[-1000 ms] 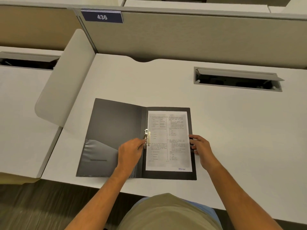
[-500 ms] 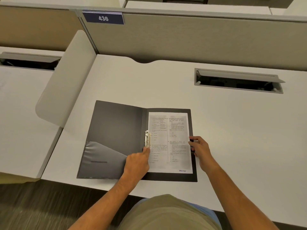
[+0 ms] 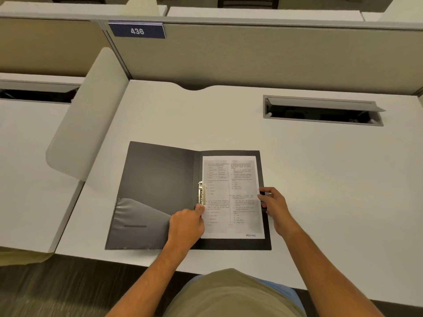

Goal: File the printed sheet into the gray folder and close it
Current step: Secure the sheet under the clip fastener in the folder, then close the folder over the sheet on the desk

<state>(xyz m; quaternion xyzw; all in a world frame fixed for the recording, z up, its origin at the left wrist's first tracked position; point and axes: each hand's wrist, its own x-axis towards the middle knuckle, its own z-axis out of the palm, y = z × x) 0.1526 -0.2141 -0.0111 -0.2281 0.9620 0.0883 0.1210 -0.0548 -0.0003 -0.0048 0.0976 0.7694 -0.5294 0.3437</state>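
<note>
The gray folder point(image 3: 158, 179) lies open flat near the desk's front edge, with a clear pocket on its left flap. The printed sheet point(image 3: 231, 193) rests on the right flap, its left edge under the metal clip point(image 3: 202, 193) at the spine. My left hand point(image 3: 186, 225) sits curled over the spine, fingertips touching the lower end of the clip. Fingers of my right hand point(image 3: 273, 208) press on the sheet's right edge and the folder flap beneath it.
The white desk point(image 3: 320, 179) has an open cable tray point(image 3: 322, 110) at the back right. A curved white divider point(image 3: 87, 117) stands at the left. A beige partition with a "436" sign point(image 3: 136, 30) runs behind.
My left hand slid down from the middle of the clip to its lower end, toward me. The right hand has stayed on the sheet's edge. The camera view tilted slightly.
</note>
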